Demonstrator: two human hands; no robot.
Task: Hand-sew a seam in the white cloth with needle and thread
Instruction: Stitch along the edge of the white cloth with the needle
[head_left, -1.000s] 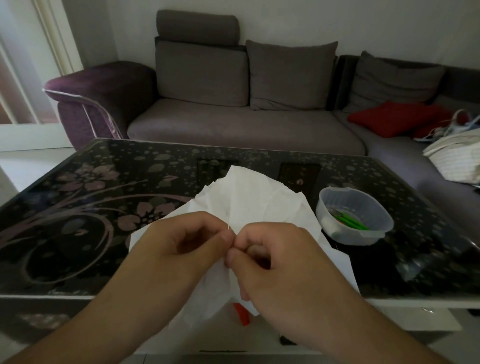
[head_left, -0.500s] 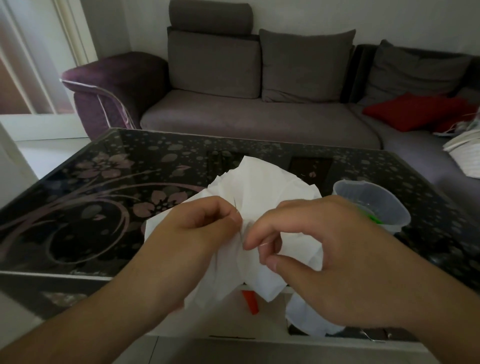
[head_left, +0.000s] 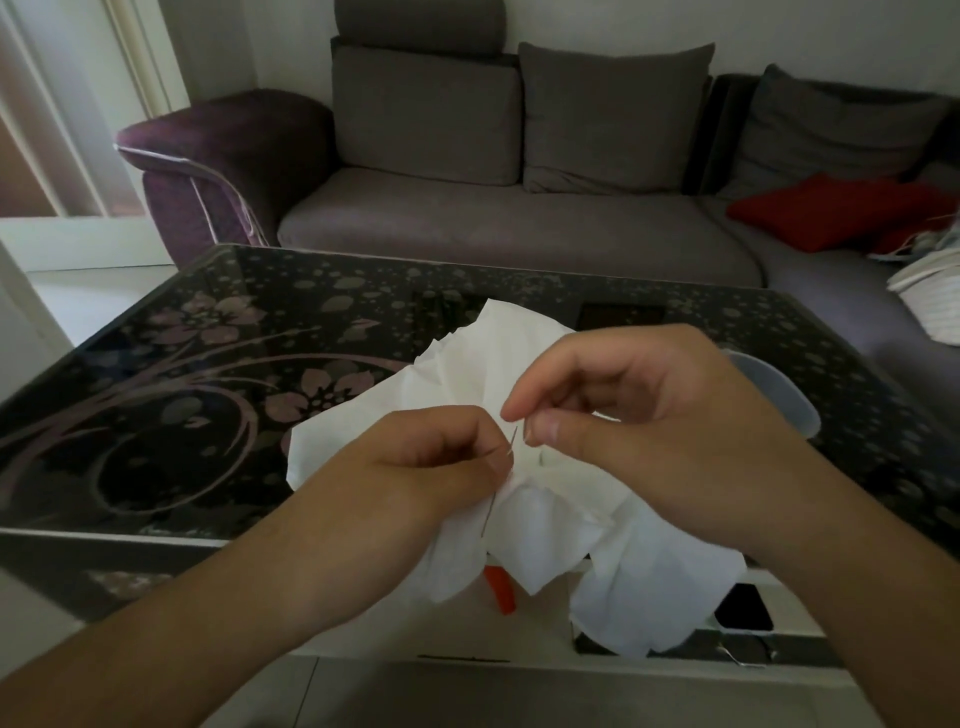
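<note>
A black glass coffee table with a floral pattern (head_left: 218, 374) fills mid-frame. On its near edge at centre lies the crumpled white cloth (head_left: 524, 364). The left hand (head_left: 436, 462) pinches a fold of it, fingers curled. The right hand (head_left: 649, 426) has forefinger and thumb nearly closed beside the thin metal needle (head_left: 513, 440) (whether they touch it is unclear).

No readable text, no labels, no brands, no numbers, no signs
</note>
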